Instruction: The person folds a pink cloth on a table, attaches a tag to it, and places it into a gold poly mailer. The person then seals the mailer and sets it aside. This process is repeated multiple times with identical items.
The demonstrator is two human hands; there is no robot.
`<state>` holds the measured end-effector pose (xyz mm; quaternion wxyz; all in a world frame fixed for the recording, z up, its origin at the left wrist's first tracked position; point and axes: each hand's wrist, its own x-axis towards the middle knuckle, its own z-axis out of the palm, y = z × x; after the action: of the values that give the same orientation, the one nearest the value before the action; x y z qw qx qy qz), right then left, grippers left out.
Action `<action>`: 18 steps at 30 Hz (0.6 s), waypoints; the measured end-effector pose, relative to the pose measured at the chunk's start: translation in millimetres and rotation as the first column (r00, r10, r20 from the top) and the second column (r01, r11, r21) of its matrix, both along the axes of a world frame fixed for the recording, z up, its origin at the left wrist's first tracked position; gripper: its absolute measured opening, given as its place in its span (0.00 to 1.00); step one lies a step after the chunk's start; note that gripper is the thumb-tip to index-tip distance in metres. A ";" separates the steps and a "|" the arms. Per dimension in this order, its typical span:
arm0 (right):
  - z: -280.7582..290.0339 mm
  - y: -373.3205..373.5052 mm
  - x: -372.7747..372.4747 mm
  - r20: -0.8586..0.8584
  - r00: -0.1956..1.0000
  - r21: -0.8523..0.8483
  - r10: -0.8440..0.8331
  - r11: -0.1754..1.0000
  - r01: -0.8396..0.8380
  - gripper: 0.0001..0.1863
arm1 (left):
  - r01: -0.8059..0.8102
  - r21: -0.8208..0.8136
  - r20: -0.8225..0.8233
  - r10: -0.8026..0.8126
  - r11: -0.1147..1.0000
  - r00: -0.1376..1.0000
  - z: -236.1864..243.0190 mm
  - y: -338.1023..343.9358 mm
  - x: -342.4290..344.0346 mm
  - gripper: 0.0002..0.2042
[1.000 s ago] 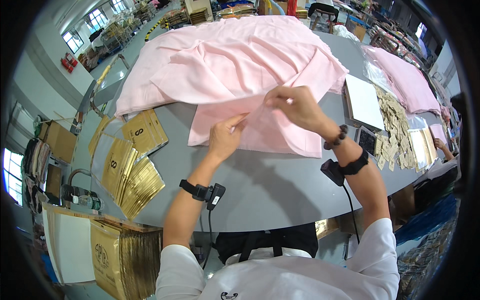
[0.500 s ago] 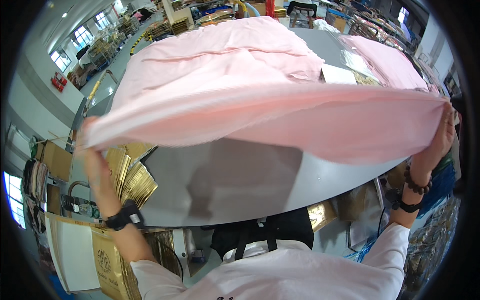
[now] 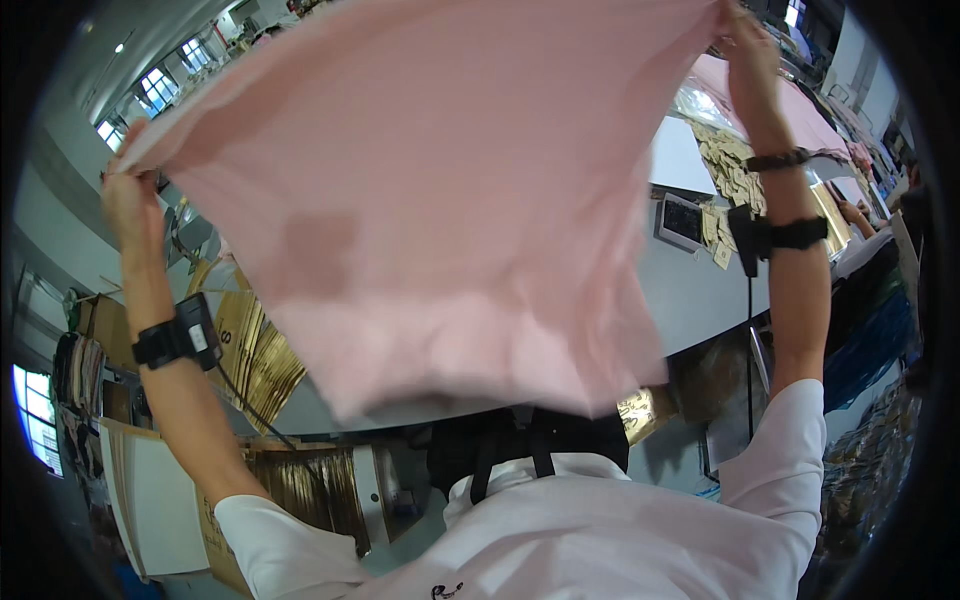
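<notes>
A large pale pink cloth [image 3: 440, 200] is stretched up in the air between both hands, blurred along its lower hem and hiding much of the grey table [image 3: 700, 290]. My left hand [image 3: 135, 185], raised at the upper left, has its fingers closed on one corner. My right hand [image 3: 750, 55], higher at the upper right, grips the opposite corner. A black band with a small box is strapped on each forearm. Gold flat packets [image 3: 260, 350] lie at the table's left, partly covered by the cloth.
At the right lie a white board [image 3: 678, 155], small beige tags [image 3: 730, 160], a dark box with a grey rim [image 3: 680, 220] and folded pink fabric [image 3: 805, 115]. Another person's hand [image 3: 850, 210] is at the far right. Cardboard boxes [image 3: 100, 320] stand left of the table.
Both hands first spread apart from the middle with the cloth, then rose higher. The cloth went from lying on the table to a horizontal band, and now hangs open like a screen.
</notes>
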<state>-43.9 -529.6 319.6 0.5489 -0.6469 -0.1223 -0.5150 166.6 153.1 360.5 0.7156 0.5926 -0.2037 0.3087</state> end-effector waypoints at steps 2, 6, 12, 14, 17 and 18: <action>16.5 0.7 -44.1 0.091 0.992 0.025 0.085 0.996 -0.088 0.14 | -0.117 0.082 0.190 0.100 0.990 0.977 19.8 21.9 -34.1 0.18; -4.1 21.3 -141.6 0.104 0.971 -0.001 0.216 0.976 -0.217 0.18 | -0.683 0.316 0.582 0.434 0.658 0.687 -0.4 73.1 -111.7 0.19; -130.8 57.8 -239.3 -0.195 0.977 0.114 0.082 0.992 -0.061 0.17 | -0.552 0.524 0.258 0.497 0.649 0.829 -132.0 99.0 -218.9 0.13; -173.3 68.2 -257.2 -0.319 0.946 0.079 0.053 0.996 -0.030 0.18 | -0.347 0.612 0.064 0.394 0.710 0.917 -179.9 91.1 -241.2 0.11; -221.7 93.1 -278.1 -0.592 0.768 -0.183 -0.244 0.969 0.166 0.20 | 0.106 0.704 -0.306 0.165 0.702 0.938 -230.9 80.0 -259.5 0.09; -229.5 95.6 -279.3 -0.640 0.722 -0.319 -0.265 0.946 0.064 0.21 | 0.264 0.703 -0.511 0.211 0.660 0.834 -241.5 76.3 -263.6 0.10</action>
<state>-323.2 -433.9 90.0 0.4122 -0.8669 0.0734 -0.2706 -97.0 229.4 119.1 0.4379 0.8927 -0.1062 0.0013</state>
